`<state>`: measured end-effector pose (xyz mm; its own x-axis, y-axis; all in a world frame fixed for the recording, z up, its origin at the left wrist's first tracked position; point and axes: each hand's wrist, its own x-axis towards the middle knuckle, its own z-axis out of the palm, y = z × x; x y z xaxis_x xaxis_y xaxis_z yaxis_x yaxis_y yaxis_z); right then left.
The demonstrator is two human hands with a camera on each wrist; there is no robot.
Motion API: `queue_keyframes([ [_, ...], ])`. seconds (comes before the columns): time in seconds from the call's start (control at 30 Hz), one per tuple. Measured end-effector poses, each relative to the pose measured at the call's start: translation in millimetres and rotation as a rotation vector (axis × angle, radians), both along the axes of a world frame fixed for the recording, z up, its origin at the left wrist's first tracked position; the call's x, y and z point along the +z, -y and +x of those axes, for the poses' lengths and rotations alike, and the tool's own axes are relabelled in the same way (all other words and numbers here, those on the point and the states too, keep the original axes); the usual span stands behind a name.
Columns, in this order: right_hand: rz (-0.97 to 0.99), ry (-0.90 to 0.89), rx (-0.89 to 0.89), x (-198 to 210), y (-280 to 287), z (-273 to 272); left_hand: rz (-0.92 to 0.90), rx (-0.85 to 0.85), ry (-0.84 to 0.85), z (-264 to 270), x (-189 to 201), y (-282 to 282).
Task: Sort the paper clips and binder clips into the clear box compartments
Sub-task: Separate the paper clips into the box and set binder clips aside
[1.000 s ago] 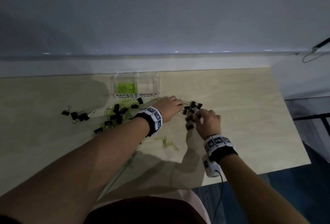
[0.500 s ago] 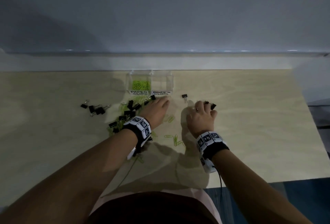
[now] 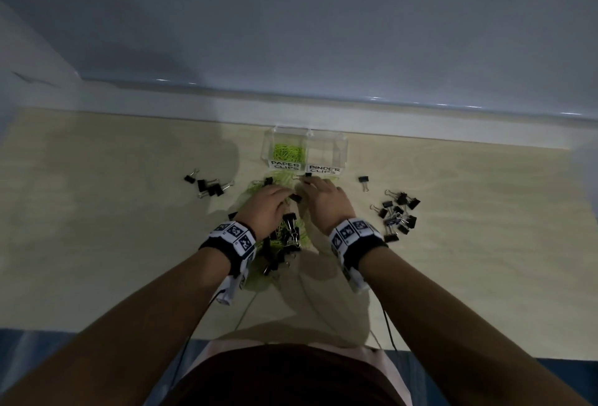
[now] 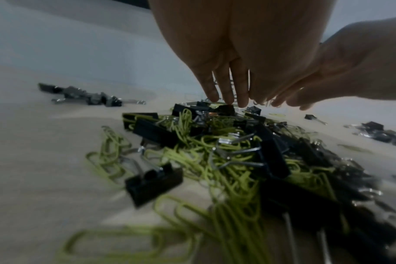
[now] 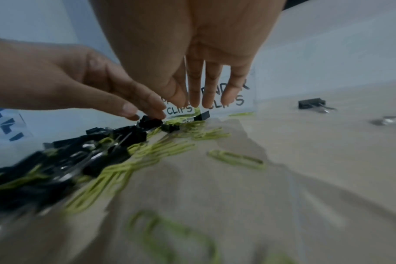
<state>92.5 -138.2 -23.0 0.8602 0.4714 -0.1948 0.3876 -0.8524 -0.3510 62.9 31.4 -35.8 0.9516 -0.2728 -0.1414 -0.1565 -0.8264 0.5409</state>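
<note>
Both hands over mixed clip pile [image 3: 284,237] on tabletop [image 3: 129,244]. Left hand [image 3: 263,208] fingers straight, tips on black binder clip [image 4: 225,109]; right hand [image 3: 323,200] fingers extended, holding nothing. Clear box [image 3: 305,150] at 12 o'clock, green paper clips [image 3: 288,151] in left compartment; binder clips [image 3: 398,214] at 3 o'clock.

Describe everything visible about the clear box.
The clear box looks like see-through plastic, open on top, split into two side-by-side compartments. White labels on its front read PAPER CLIPS, left, and BINDER CLIPS, right. The left compartment holds green paper clips; the right looks empty. It stands on the table near the wall, just beyond both hands, which do not clearly touch it.
</note>
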Motion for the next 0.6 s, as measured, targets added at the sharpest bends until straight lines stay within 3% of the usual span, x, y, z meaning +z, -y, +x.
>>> queue_keyframes([
  [0.1,-0.069,-0.072,0.007,-4.0,-7.7,16.7,-0.019,0.127,-0.007,5.8,-1.7,0.9],
  [0.27,-0.131,-0.03,0.029,-2.4,1.5,18.0,0.172,0.115,-0.009,19.6,-1.7,19.9],
  [0.43,-0.074,-0.044,-0.047,-13.5,20.3,14.1,0.257,0.143,-0.034,25.1,-1.5,37.2],
  [0.6,0.061,0.006,-0.123,-12.1,33.7,12.1,0.187,0.071,-0.052,25.5,-3.8,43.0],
])
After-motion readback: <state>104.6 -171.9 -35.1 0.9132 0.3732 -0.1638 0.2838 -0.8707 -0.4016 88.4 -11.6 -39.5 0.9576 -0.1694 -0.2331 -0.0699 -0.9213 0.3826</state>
